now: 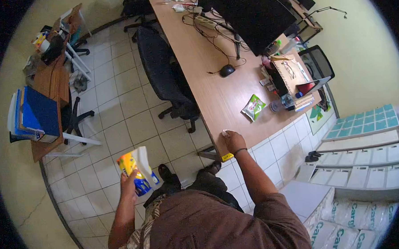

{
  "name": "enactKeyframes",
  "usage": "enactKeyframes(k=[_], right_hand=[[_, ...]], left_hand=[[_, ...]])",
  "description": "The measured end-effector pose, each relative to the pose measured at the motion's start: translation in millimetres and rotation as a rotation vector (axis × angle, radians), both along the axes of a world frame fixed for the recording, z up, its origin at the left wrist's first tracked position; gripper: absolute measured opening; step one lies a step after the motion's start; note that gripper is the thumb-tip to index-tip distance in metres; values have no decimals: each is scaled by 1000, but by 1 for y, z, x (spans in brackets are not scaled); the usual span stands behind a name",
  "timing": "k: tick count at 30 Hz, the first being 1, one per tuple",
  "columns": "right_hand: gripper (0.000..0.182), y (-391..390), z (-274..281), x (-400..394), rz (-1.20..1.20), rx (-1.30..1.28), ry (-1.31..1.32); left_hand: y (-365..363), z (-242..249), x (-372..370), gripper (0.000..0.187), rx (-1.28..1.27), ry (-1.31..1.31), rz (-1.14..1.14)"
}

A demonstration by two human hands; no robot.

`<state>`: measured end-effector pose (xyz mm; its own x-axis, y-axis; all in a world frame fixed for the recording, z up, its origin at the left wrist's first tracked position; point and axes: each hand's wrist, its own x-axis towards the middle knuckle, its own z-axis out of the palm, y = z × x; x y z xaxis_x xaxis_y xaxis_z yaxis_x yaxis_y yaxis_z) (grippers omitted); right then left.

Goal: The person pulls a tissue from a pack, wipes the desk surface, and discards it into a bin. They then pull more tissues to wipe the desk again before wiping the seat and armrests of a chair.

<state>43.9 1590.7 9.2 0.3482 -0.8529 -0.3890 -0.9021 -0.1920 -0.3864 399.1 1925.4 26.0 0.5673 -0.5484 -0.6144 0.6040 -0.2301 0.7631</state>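
Observation:
My left hand (128,184) is closed around a yellow, blue and white soft pack of tissues (139,171), held out over the tiled floor. My right hand (235,141) rests at the near corner of the wooden table (212,106), fingers bunched over a small white crumpled tissue (225,132) that presses on the tabletop. Past that hand, a green and white snack packet (254,107) lies flat on the table. A clear plastic bottle (282,103) with a blue cap lies to its right.
A black mouse (227,70), tangled cables and a large monitor (250,15) occupy the far part of the table. A black chair (161,68) stands along its left side. Blue binders (36,111) sit on a desk at far left; white lockers (357,162) stand at right.

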Motion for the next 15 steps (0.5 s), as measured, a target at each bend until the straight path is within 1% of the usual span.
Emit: enactKeyframes(k=[1,2,3,4,6,8,10,12,13,15], right_hand=[[31,7,-6,0,-14,0,12],[34,15,-15,-1,32,-69,40],[37,24,-19,0,79,-137,67],[37,34,-22,-1,65,-137,73],[38,50,-29,-4,512,-678,107],[38,57,-37,-6,454,-660,130],[38,58,-30,-1,390,-646,144],[38,56,-21,-7,74,-194,83],[38,54,-21,-9,67,-194,82],[33,50,-21,-13,176,-256,116]], left_hand=[[1,3,14,33,-5,-10,2],[2,-4,30,33,-31,14,8],[-2,-1,38,33,-32,20,-8],[-7,4,48,34,-53,5,-18],[-13,7,61,35,-59,-12,-50],[-18,6,68,35,-59,-22,-95],[-25,6,72,36,-62,-42,-142],[-30,4,69,36,-78,-34,-167],[-32,4,66,36,-78,-36,-174],[-33,5,56,33,-38,-7,-169]])
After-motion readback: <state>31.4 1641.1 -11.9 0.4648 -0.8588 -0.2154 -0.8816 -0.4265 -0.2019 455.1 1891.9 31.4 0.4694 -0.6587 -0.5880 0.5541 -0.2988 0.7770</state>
